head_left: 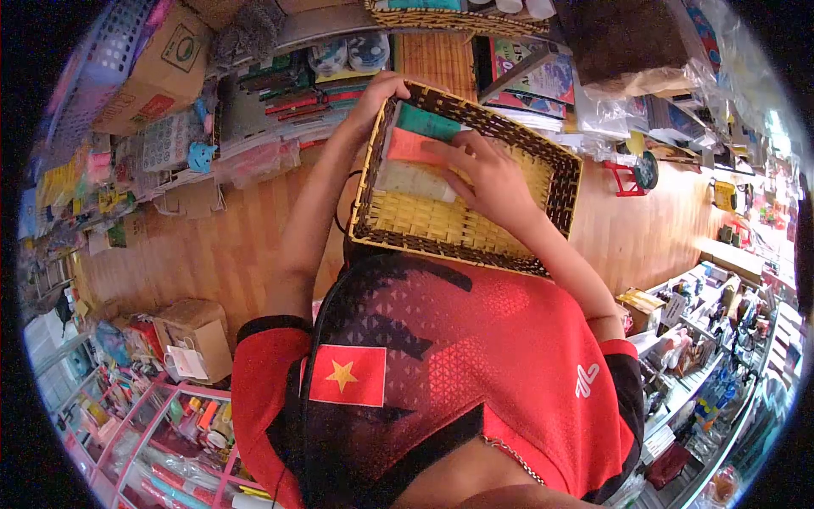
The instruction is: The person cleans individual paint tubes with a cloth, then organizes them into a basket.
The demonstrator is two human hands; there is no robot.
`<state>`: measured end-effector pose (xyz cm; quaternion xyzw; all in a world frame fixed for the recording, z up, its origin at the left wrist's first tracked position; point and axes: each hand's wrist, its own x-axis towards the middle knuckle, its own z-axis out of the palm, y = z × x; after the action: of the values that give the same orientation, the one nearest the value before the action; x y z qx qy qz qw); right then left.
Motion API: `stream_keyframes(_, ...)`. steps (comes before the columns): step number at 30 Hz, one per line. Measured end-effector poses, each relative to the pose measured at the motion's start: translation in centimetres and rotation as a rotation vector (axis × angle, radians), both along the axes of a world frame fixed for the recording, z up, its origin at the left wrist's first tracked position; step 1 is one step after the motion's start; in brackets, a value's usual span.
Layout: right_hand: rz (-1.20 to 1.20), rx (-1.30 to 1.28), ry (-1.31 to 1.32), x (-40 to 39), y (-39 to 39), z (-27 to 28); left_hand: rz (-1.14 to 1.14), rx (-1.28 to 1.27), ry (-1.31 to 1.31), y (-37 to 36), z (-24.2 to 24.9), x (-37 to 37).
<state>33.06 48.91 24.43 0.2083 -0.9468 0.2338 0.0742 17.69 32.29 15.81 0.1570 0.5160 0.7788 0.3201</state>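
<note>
A rectangular woven basket (500, 236), yellow inside with a dark brown rim, is held tilted in front of my chest. My left hand (386, 92) grips its upper left corner, fingers wrapped over the rim. Inside, at the left end, lie a green packet (428, 123), an orange packet (409, 146) and a pale packet (415, 181) in clear wrapping. My right hand (487, 174) reaches into the basket with its fingertips at the right end of the orange packet; whether it pinches the packet is unclear.
Shelves of stacked goods run along the top, with a cardboard box (157, 72) at upper left. A red stool (626, 180) stands on the wooden floor (229, 246) to the right. Another cardboard box (197, 332) sits at lower left, and crowded racks (712, 382) fill the lower right.
</note>
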Motion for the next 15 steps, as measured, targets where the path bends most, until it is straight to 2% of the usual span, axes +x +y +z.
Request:
stream_keyframes(2,-0.037,-0.003,-0.057,0.1,-0.2,-0.8,-0.011,0.055,0.113,0.0,1.3,0.5)
stream_keyframes(5,-0.077,-0.025,-0.167,0.6,-0.3,-0.6,0.041,0.01,-0.001,-0.3,0.0,0.4)
stream_keyframes(6,-0.083,-0.046,-0.217,0.6,-0.4,-0.3,0.041,0.01,-0.002,-0.3,-1.9,-0.2)
stream_keyframes(7,-0.082,-0.047,-0.218,0.7,-0.4,-0.3,0.109,-0.006,-0.04,-0.2,-4.8,-1.1)
stream_keyframes(9,-0.074,-0.072,-0.228,0.8,-0.3,-0.3,0.177,-0.022,-0.08,-0.4,-5.5,-1.4)
stream_keyframes(11,-0.046,-0.096,-0.213,0.7,0.0,-0.4,0.09,-0.016,-0.075,-0.6,-5.9,-1.6)
stream_keyframes(15,-0.007,-0.093,-0.17,0.4,0.3,-0.9,0.153,0.009,-0.177,-0.3,-4.9,-1.1)
